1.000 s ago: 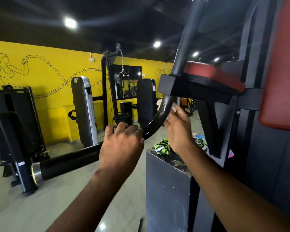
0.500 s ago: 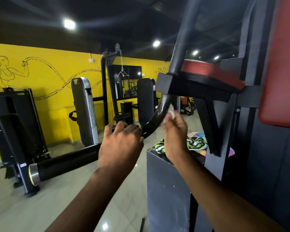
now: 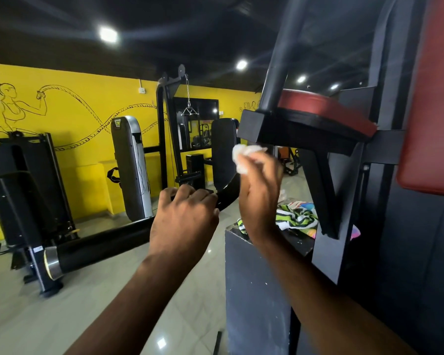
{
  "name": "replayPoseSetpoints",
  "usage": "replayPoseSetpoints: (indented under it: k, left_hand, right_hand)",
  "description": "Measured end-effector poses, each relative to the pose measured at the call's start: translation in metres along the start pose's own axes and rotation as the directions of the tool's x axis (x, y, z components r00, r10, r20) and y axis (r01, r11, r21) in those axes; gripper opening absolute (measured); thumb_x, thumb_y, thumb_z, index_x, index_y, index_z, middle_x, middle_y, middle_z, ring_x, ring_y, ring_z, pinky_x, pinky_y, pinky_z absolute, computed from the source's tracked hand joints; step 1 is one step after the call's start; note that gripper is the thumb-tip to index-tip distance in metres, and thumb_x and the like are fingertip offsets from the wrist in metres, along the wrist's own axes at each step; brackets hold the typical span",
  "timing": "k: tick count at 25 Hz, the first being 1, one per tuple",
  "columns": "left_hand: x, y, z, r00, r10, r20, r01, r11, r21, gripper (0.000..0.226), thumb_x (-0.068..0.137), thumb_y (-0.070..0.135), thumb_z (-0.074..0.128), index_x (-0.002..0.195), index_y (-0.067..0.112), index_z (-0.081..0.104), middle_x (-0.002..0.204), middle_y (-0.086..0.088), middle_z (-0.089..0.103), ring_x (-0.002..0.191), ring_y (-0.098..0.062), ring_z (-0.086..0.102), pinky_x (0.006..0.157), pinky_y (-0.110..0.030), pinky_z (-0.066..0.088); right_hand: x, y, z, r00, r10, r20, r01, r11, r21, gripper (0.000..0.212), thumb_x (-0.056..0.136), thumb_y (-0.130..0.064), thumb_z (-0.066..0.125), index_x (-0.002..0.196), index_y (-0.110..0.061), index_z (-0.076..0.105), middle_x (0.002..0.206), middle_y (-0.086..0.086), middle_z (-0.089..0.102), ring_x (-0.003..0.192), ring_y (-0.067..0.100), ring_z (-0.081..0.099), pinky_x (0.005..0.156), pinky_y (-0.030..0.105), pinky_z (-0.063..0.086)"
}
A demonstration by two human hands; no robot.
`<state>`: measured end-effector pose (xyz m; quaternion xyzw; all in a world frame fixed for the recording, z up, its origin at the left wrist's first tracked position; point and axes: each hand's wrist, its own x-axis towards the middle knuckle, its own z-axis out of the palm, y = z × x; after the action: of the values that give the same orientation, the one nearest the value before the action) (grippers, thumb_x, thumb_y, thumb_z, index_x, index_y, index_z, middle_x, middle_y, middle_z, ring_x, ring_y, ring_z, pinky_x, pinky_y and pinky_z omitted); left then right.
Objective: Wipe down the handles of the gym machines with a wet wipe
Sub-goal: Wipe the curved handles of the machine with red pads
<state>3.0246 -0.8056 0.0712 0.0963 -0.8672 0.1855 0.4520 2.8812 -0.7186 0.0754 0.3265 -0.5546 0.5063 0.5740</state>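
Yellow wall (image 3: 75,129) and gym machines behind us. Our left fingers (image 3: 190,194) are curled tight round the black handle bar (image 3: 100,245), with the left hand (image 3: 182,224) gripping mid-length. Right fingers (image 3: 263,161), blurred, pinch the crumpled white wet wipe (image 3: 242,158). The right hand (image 3: 259,193) holds it at the bar's upper curve, just under the black bracket (image 3: 280,130). Can't tell whether wipe and bar touch.

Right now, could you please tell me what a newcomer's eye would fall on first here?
The right hand holds a crumpled white wipe mid-frame, just below the red pad, while the left hand grips the black handle bar lower left. Behind, at left, a bright yellow wall carries a rope-training drawing.
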Motion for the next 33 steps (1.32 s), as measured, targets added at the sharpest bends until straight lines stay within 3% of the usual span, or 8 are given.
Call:
replayPoseSetpoints:
  k: [4,9,12,14,19,24,27,33]
  left_hand:
    - [-0.001,0.0,-0.001,1.0,-0.008,-0.001,0.008,1.0,0.001,0.027,0.076,0.032,0.08,0.099,0.02,0.075,0.092,-0.001,0.074,0.09,-0.026,0.066,0.081,-0.044,0.049]
    - [-0.001,0.001,-0.002,1.0,-0.002,-0.009,0.002,1.0,0.009,0.03,0.076,0.032,0.081,0.101,0.019,0.075,0.093,-0.001,0.074,0.09,-0.026,0.067,0.081,-0.044,0.049]
    - [-0.001,0.002,-0.002,1.0,0.005,-0.001,-0.005,1.0,-0.006,0.031,0.075,0.032,0.082,0.103,0.019,0.075,0.094,-0.001,0.074,0.09,-0.026,0.067,0.081,-0.045,0.05]
    - [-0.002,0.0,-0.003,1.0,0.014,0.003,-0.014,1.0,-0.002,0.032,0.074,0.032,0.082,0.103,0.019,0.075,0.092,-0.001,0.074,0.088,-0.026,0.066,0.08,-0.045,0.05]
    - [0.002,0.001,-0.004,1.0,0.016,0.004,-0.016,1.0,0.004,0.029,0.076,0.032,0.08,0.101,0.018,0.075,0.09,-0.002,0.074,0.088,-0.027,0.066,0.08,-0.046,0.05]
    - [0.0,0.002,-0.006,1.0,0.021,0.013,-0.021,1.0,-0.007,0.028,0.075,0.03,0.081,0.1,0.018,0.075,0.087,0.0,0.074,0.086,-0.026,0.066,0.077,-0.044,0.049]
    - [-0.002,0.0,-0.006,0.999,0.023,0.029,-0.023,1.0,-0.008,0.031,0.074,0.03,0.082,0.102,0.018,0.075,0.089,-0.001,0.074,0.088,-0.026,0.066,0.078,-0.046,0.05]
    - [-0.003,-0.002,-0.008,0.998,0.015,0.057,-0.013,0.999,-0.03,0.031,0.075,0.027,0.082,0.104,0.017,0.074,0.094,-0.003,0.074,0.093,-0.028,0.066,0.084,-0.048,0.048]
  right_hand:
    - [0.001,0.004,-0.006,0.999,-0.045,0.008,0.045,0.998,-0.045,0.026,0.089,-0.003,0.06,0.112,-0.002,0.071,0.114,0.012,0.063,0.111,0.025,0.055,0.098,0.019,0.044]
    - [-0.023,-0.02,0.003,0.888,0.456,-0.062,-0.434,0.874,0.219,0.025,0.092,0.002,0.055,0.114,-0.004,0.064,0.117,0.008,0.061,0.106,0.009,0.057,0.088,0.019,0.051]
    - [0.008,0.006,0.01,0.458,0.828,0.323,-0.794,0.217,0.568,0.028,0.1,-0.005,0.046,0.124,-0.009,0.06,0.119,0.014,0.067,0.106,0.027,0.066,0.085,0.034,0.056]
    - [0.019,0.016,0.003,0.305,0.692,0.655,-0.763,-0.233,0.602,0.033,0.102,-0.007,0.042,0.13,-0.009,0.058,0.118,0.014,0.069,0.107,0.03,0.069,0.081,0.032,0.057]
    - [0.003,0.006,-0.008,0.27,0.527,0.806,-0.76,-0.397,0.515,0.033,0.103,-0.014,0.044,0.129,0.001,0.056,0.111,0.018,0.069,0.106,0.029,0.069,0.092,0.033,0.056]
    - [-0.024,-0.009,-0.01,0.373,0.664,0.649,-0.89,0.059,0.452,0.022,0.085,-0.025,0.068,0.105,-0.015,0.067,0.092,-0.004,0.072,0.088,0.004,0.065,0.081,0.029,0.048]
    - [-0.062,-0.025,-0.01,0.667,0.691,0.278,-0.731,0.535,0.424,0.011,0.091,-0.007,0.066,0.099,-0.015,0.066,0.091,0.0,0.069,0.077,0.004,0.061,0.072,0.025,0.049]
    - [-0.002,-0.014,-0.011,0.979,-0.061,0.193,0.078,0.994,-0.079,0.031,0.089,-0.003,0.058,0.118,-0.006,0.068,0.12,0.01,0.061,0.113,0.025,0.053,0.096,0.026,0.046]
